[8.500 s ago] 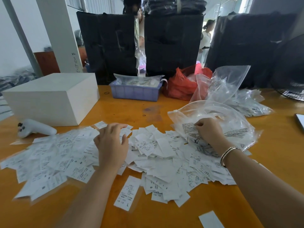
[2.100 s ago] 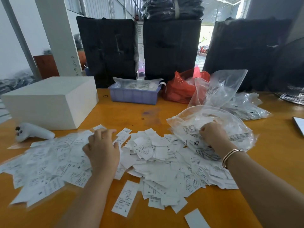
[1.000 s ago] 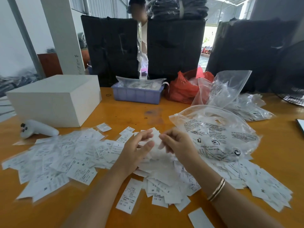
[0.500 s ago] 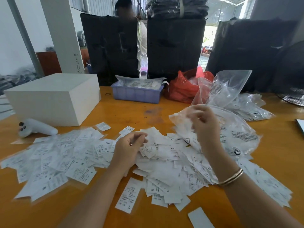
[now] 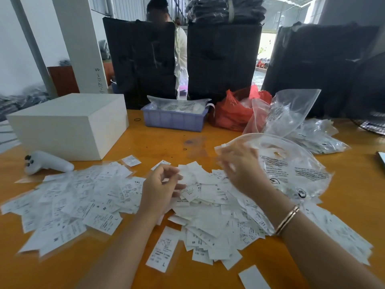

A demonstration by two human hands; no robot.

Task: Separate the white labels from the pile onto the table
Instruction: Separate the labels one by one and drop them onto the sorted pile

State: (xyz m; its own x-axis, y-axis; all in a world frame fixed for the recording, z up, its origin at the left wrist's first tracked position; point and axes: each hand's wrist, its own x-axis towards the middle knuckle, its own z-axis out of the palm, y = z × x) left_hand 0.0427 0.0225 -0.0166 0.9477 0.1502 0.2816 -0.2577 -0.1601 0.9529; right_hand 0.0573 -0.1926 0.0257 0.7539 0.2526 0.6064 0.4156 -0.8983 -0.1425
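Both hands (image 5: 160,188) hover over labels (image 5: 208,213) mid-table (image 5: 166,142).

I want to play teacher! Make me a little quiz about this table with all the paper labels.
1. True or false: the purple basket stands beside the red plastic bag.
2. Which hand wears the bracelet? A) left B) right
3. Fill in: the white controller lies in front of the white ____.

Key: 1 true; 2 B, the right hand; 3 box.
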